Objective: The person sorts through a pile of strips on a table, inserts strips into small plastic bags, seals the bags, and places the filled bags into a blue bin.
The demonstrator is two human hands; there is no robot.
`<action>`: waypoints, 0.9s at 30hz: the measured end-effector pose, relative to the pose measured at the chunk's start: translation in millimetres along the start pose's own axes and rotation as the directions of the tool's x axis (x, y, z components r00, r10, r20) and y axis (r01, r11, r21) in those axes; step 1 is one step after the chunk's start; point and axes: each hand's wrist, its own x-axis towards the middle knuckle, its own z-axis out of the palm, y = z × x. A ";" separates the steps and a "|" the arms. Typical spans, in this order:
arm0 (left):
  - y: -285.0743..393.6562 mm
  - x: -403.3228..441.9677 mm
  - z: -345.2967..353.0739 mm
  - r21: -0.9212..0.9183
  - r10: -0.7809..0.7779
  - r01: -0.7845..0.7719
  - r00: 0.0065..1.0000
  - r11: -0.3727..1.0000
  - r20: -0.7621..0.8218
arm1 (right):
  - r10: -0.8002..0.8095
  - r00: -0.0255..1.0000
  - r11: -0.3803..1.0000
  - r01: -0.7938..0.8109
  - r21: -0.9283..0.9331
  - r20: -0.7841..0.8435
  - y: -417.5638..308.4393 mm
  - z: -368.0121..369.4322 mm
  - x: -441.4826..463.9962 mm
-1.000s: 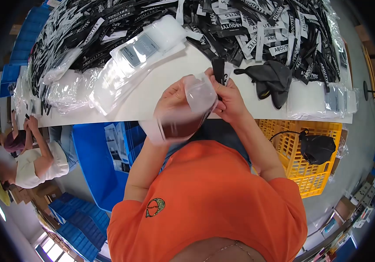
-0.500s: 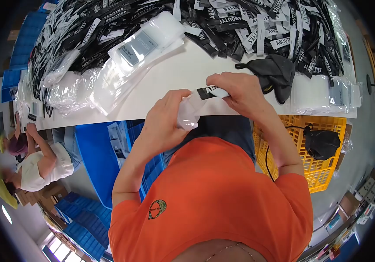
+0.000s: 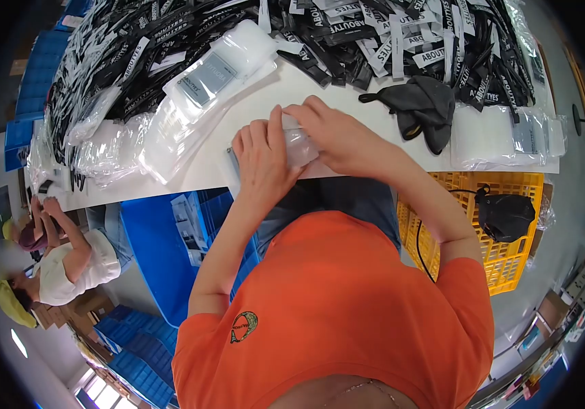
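Observation:
A clear plastic bag (image 3: 299,146) is stretched between my hands at the table's near edge. My left hand (image 3: 263,158) grips the bag from the left, fingers bent over it, and a strip of the bag with a grey edge sticks out beyond that hand. On the other side my right hand (image 3: 336,134) pinches the bag's upper part, its fingertips close to my left fingers. Any contents of the bag are hidden by my fingers. To the left lies a stack of clear bags with grey printed labels (image 3: 207,78). A dark grey cloth pouch (image 3: 423,109) rests right of my right hand.
Black and white printed straps (image 3: 347,31) are heaped across the table's far side. More clear bags (image 3: 486,140) lie at the right. Below the table stand a blue bin (image 3: 152,252) and a yellow crate (image 3: 510,262) with a black bag (image 3: 507,217). Two people work at the left.
The black-and-white strap end between my hands has gone out of sight. My right hand has moved left, close against my left hand, and the bag has turned.

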 end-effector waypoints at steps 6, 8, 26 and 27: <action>1.2 1.0 23.0 -0.072 0.055 -0.055 0.998 0.996 0.011 | 0.345 0.931 0.450 -0.050 0.892 -0.122 37.3 21.9 -12.9; 10.7 6.5 23.2 -0.101 0.111 -0.106 0.992 0.989 0.054 | 0.428 0.860 0.356 0.123 0.927 -0.278 29.2 35.5 -5.3; -18.5 13.7 -9.8 -0.831 -0.282 0.424 0.899 0.360 0.336 | 0.301 0.951 0.734 -0.279 0.618 0.072 3.1 -16.9 -23.3; -20.4 15.0 -11.9 -0.826 -0.305 0.404 0.905 0.392 0.298 | 0.282 0.952 0.743 -0.297 0.600 0.122 -1.2 -25.2 -21.5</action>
